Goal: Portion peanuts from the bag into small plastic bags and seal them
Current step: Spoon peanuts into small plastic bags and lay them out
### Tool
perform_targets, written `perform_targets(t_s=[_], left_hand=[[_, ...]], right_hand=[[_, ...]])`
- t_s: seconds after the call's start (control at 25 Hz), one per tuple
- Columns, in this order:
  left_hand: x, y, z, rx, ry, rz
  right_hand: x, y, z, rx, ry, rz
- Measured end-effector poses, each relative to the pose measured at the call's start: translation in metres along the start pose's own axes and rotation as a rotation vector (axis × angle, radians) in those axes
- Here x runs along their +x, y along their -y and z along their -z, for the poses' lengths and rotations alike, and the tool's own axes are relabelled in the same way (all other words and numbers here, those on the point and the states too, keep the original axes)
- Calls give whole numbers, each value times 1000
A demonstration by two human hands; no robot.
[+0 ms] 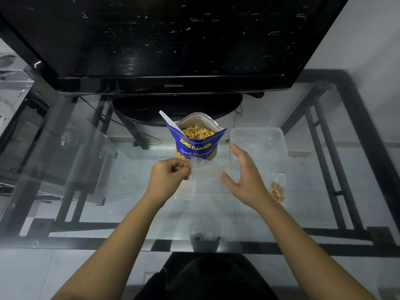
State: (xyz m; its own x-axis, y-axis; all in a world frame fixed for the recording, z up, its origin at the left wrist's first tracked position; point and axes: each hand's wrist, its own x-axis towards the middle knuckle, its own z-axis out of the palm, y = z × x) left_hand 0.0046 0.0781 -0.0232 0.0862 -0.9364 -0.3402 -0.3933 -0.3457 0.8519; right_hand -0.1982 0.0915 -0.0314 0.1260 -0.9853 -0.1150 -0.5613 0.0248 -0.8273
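Holding: left grip (pixel 171 176) clenched in a pinch on upper left edge of small clear bag (pixel 205 177); bag looks empty, up off the tabletop (pixel 104 174), lower corner drooping just below the knuckles.
Right grip (pixel 242 169): released, fingers spread & straight, palm facing left grip, right at the clear bag's right edge; contact w/ the film, can't tell.
Peanut bag (pixel 197 146): blue, upright on tabletop, mouth open, just beyond both grips & approx. btwn them; its lower front sits behind the clear bag's top.
Peanuts (pixel 199 132): visible in the open mouth, filling it close to the rim.
Spoon (pixel 167 119): white handle sticks out of Peanut bag's left side, tilted away & left, beyond left grip.
Filled bag (pixel 277 189): small, clear, peanuts inside, flat on tabletop just right of right grip's wrist; sealed or not, can't tell.
Container (pixel 259 144): clear plastic tub, beyond right grip & a bit right, beside Peanut bag; contents unclear.
TV (pixel 173 40): black, screen dark, well beyond both grips.
Tabletop: glass, dark frame showing through.
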Motion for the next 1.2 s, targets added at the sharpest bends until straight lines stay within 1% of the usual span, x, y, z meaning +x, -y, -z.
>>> perform_targets(t_s=[0.08, 0.12, 0.16, 0.2, 0.32, 0.52, 0.56, 0.6, 0.68, 0.72, 0.76, 0.84, 0.96, 1.04, 1.12, 1.16, 1.2], left_hand=[[-1, -5, 1, -39, 14, -15], [-1, -8, 2, -60, 23, -28], [-1, -9, 2, -77, 32, -36], [-1, -11, 2, -91, 42, -39], [0, -15, 1, -133, 56, -27], [4, -17, 5, -180, 146, -21], [6, -16, 6, -187, 112, -45], [9, -17, 6, -213, 14, -69], [27, -19, 13, -307, -281, -50], [41, -23, 19, -345, -376, -18], [54, -28, 25, -338, -404, 6], [74, -40, 35, -189, -354, -21], [81, -58, 37, 59, -288, -168], [77, -64, 34, 198, -246, -228], [72, -63, 32, 239, -159, -226], [69, -62, 32, 227, -150, -227], [68, -62, 34, 208, -191, -239]], right_hand=[[2, 13, -3, -248, 27, 199], [4, 19, -5, -326, 59, 242], [6, 23, -8, -356, 83, 241], [9, 26, -9, -357, 83, 230], [17, 26, -13, -338, -1, 272], [20, 26, -17, -178, -55, 253], [20, 26, -17, -158, -68, 251], [22, 25, -16, -136, -79, 236], [26, 23, -11, -96, -110, 198], [29, 22, -8, -83, -130, 184], [33, 22, -6, -74, -146, 171], [41, 23, -2, -58, -166, 152], [55, 26, 2, -26, -194, 131], [63, 25, 4, -26, -188, 110], [66, 23, 4, -20, -149, 86], [66, 22, 3, -12, -138, 78], [66, 21, 3, 10, -135, 67]])
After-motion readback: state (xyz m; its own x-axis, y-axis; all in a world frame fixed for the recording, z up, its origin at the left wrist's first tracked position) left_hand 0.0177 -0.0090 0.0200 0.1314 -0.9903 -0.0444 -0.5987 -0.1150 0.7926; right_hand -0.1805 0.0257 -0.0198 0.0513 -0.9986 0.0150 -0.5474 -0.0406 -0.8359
